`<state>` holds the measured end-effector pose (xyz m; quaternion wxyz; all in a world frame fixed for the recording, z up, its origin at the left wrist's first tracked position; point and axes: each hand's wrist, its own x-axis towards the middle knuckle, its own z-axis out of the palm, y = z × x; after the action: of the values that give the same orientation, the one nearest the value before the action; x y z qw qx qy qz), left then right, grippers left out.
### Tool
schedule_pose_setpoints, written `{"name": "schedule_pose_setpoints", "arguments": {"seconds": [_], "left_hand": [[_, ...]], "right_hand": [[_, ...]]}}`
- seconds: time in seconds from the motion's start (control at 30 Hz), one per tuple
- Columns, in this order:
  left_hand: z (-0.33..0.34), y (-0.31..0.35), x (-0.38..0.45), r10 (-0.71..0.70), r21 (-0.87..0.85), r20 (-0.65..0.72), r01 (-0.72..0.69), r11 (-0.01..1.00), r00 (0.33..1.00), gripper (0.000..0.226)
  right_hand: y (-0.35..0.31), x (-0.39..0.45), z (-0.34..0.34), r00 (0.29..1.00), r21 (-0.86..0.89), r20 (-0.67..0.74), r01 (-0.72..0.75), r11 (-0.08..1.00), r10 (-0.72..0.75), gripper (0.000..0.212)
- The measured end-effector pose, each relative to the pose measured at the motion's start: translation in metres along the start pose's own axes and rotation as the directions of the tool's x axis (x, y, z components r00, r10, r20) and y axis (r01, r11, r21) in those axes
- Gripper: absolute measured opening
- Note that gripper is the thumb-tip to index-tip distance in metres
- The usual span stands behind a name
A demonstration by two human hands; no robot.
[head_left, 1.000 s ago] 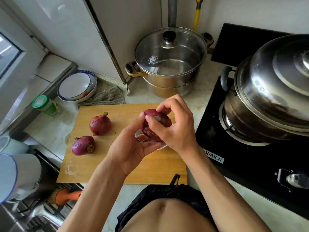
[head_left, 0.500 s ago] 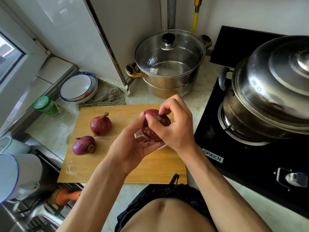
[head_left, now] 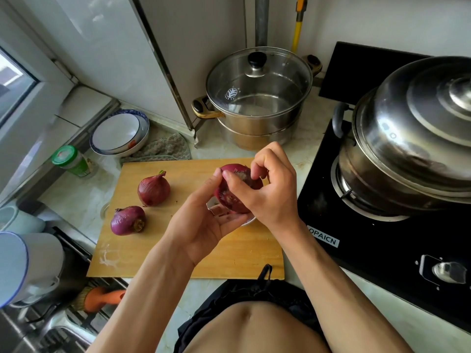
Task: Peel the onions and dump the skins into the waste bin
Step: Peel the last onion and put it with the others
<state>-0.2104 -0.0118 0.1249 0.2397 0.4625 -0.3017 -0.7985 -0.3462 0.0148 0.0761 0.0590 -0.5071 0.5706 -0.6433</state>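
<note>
Both hands work above the right half of the wooden cutting board (head_left: 158,250), whose right edge runs close beside the black gas stove (head_left: 369,238) and whose near edge meets the counter lip. The board's near-left part lies bare. The left hand (head_left: 201,222) cups a red onion (head_left: 237,192) from below, fingers curled round it; the right hand (head_left: 270,189) pinches at its top with thumb and curled fingers. The onion's purple skin looks scuffed and pale near the top. Two more red onions (head_left: 153,189) (head_left: 128,220) lie apart on the board's left.
</note>
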Motion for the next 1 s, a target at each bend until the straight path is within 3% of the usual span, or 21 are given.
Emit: {"name": "schedule_pose_setpoints", "arguments": {"seconds": [0.23, 0.5, 0.8, 1.0], "left_hand": [[-0.006, -0.001, 0.002, -0.012, -0.061, 0.018, 0.013, 0.998, 1.0, 0.051], [-0.025, -0.005, 0.013, 0.057, -0.118, -0.016, -0.058, 0.991, 0.998, 0.076], [-0.037, -0.006, 0.021, 0.083, -0.117, -0.04, -0.087, 0.989, 0.996, 0.014], [-0.035, -0.017, 0.021, 0.063, -0.123, -0.082, -0.073, 0.99, 0.995, 0.015]], "right_hand": [[-0.004, 0.0, -0.001, 1.0, 0.034, 0.001, -0.008, 0.999, 0.008, 0.031], [-0.001, -0.005, -0.01, 0.982, 0.048, 0.187, -0.006, 0.999, -0.003, 0.038], [0.007, -0.007, -0.003, 0.965, 0.018, 0.262, -0.014, 1.0, 0.009, 0.022], [0.01, -0.018, -0.007, 0.956, 0.027, 0.282, -0.091, 0.995, 0.08, 0.032]]}}
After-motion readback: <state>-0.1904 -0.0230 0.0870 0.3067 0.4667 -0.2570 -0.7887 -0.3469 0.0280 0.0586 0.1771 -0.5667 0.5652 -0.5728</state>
